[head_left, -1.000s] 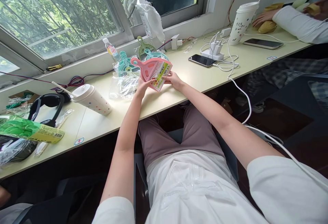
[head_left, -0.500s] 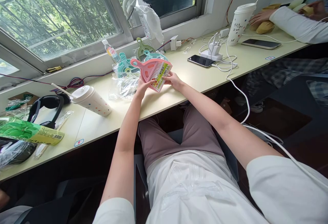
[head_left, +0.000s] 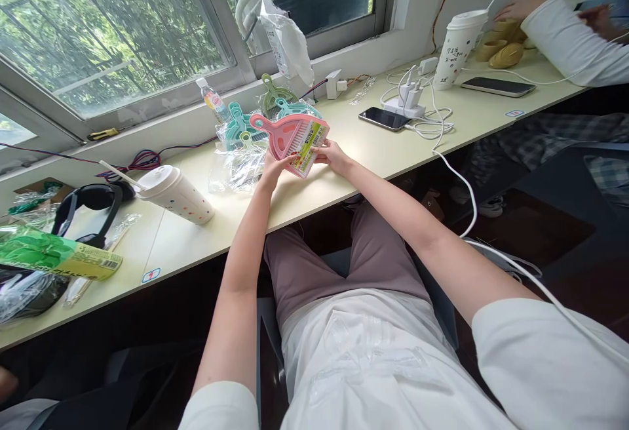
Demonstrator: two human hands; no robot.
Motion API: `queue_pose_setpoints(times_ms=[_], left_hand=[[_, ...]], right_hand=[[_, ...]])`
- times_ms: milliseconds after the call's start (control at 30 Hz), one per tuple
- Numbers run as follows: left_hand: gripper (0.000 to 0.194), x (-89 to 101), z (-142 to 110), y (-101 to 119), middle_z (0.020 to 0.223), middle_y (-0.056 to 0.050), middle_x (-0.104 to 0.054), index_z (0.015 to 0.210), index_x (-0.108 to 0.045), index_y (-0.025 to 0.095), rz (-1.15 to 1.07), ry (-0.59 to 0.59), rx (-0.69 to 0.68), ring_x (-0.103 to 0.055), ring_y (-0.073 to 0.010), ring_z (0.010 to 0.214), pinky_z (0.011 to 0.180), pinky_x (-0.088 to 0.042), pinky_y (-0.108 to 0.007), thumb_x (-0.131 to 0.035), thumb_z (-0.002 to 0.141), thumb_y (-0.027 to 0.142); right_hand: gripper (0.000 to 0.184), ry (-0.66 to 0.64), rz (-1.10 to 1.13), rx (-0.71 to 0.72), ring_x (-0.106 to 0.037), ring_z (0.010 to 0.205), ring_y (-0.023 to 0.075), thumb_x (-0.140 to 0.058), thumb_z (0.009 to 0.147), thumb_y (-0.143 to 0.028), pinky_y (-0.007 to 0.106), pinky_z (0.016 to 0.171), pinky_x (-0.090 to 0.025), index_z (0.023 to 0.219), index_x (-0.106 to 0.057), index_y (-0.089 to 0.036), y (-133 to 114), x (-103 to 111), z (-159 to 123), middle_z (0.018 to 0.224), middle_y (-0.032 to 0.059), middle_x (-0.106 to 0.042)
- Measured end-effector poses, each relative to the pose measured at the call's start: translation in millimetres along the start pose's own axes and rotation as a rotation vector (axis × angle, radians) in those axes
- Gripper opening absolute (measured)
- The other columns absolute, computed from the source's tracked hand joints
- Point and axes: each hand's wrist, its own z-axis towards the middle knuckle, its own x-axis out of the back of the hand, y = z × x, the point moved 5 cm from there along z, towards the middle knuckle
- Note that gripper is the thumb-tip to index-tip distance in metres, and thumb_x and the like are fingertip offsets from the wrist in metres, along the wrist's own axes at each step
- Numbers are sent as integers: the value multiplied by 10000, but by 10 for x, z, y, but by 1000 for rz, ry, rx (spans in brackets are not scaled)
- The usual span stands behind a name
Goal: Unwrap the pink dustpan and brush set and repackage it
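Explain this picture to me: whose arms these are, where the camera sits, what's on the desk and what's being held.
The camera is worn on a seated person's head, looking down over their lap and bare arms. The left hand and right hand together hold a pink plastic mini dustpan with brush and green-yellow label above the long cream desk. Behind it lie more teal and green dustpan sets in clear wrap. Also on the desk: a tipped white dotted paper cup with straw, black headphones and a dark phone. The white sleeve at far right is another person's.

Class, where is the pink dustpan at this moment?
The pink dustpan is held above the desk between the left hand and right hand, just in front of the teal dustpans near the window.
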Motion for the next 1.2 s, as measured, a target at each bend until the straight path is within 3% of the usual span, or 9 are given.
queue_pose_setpoints(times_ms=[1200], left_hand=[[806,-60,-80,143,1310,-135,-640,1292,-535,211,-5,-12,10,-595,-314,1252,1055,-505,-497,-865,576,379]], right_hand=[[268,66,-38,-1,-733,773,174,-756,754,-100,452,894,-623,957,-598,-175,3,19,-3,871,16,-745]])
